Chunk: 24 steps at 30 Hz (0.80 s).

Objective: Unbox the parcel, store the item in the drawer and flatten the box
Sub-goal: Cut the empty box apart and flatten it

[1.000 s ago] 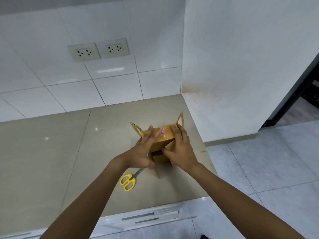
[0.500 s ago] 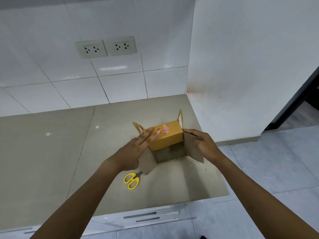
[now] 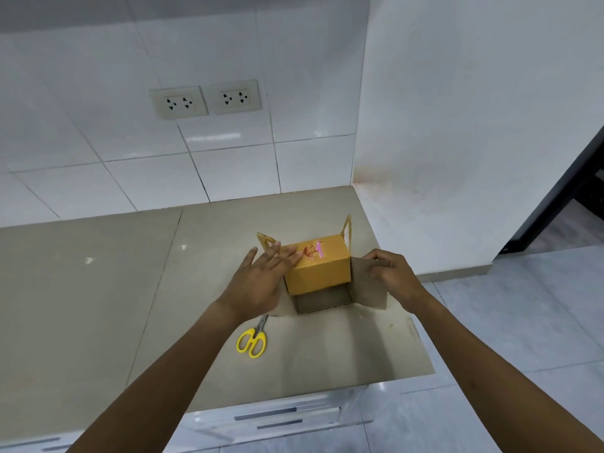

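Observation:
A small yellow-brown cardboard box point(image 3: 318, 266) stands on the beige countertop point(image 3: 98, 289), near its right end. A red and pink print marks its top. Its near end is open, with the inner flap point(image 3: 323, 300) folded down and nothing visible inside. My left hand point(image 3: 261, 282) lies flat, fingers spread, on the box's left side and covers the left flap. My right hand point(image 3: 392, 276) pinches the right flap point(image 3: 366, 286), swung out wide. Two far flaps stick up behind the box.
Yellow-handled scissors point(image 3: 253, 340) lie on the counter just left of and nearer than the box. White drawer fronts point(image 3: 284, 416) run below the counter's front edge. Two wall sockets point(image 3: 206, 101) sit on the tiled wall. A white side wall rises right of the counter.
Both hands were together over the box's near end. They have since moved apart, swinging the side flaps outward and leaving the near end open. The view has shifted slightly.

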Each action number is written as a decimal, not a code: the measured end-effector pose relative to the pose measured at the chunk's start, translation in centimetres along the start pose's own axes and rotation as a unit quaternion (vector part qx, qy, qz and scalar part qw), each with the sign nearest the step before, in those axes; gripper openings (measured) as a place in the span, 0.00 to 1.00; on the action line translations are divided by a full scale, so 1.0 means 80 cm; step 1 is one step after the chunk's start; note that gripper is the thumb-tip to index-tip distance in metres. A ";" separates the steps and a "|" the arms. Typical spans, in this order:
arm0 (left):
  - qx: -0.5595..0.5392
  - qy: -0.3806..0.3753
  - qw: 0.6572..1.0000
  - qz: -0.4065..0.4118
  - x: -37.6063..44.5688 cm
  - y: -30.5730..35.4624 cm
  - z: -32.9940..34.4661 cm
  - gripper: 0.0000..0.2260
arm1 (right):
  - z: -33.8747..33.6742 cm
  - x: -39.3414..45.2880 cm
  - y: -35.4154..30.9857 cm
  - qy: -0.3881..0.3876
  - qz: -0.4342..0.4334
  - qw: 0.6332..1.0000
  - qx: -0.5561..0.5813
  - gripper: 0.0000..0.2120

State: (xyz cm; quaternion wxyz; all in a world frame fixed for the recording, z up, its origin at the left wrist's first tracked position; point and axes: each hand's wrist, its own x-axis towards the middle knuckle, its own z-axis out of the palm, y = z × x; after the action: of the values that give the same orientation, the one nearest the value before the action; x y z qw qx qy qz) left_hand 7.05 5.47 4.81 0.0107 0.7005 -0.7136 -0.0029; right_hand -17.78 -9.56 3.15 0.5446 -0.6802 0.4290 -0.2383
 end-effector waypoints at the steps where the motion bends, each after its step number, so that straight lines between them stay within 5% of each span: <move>1: 0.016 0.008 1.000 -0.017 0.002 0.008 -0.001 0.30 | 0.002 -0.001 0.001 0.003 0.002 1.000 0.001 0.12; 4: 0.073 0.053 0.993 -0.074 0.010 0.044 0.005 0.32 | 0.009 -0.001 0.000 -0.002 0.008 1.000 -0.009 0.10; 8: 0.111 0.061 0.987 -0.101 0.024 0.078 0.026 0.48 | 0.009 0.003 -0.004 0.036 0.028 0.999 0.002 0.10; 16: 0.167 0.033 0.981 -0.097 0.050 0.101 0.021 0.45 | -0.003 -0.005 0.000 0.068 0.057 0.995 0.049 0.10; 21: -0.018 -0.043 0.998 -0.039 0.044 0.090 0.000 0.40 | -0.012 -0.007 -0.002 0.089 0.059 0.989 0.100 0.11; 24: -0.140 -0.054 0.988 -0.038 0.035 0.068 -0.020 0.27 | -0.007 -0.008 -0.001 0.099 0.043 0.990 0.089 0.09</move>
State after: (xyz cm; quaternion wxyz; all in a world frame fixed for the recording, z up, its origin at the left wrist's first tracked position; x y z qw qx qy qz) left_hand 1.59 2.82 6.53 0.0703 0.7178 -0.6782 -0.1407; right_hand -18.56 -9.30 3.51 0.5679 -0.5827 0.4867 -0.3179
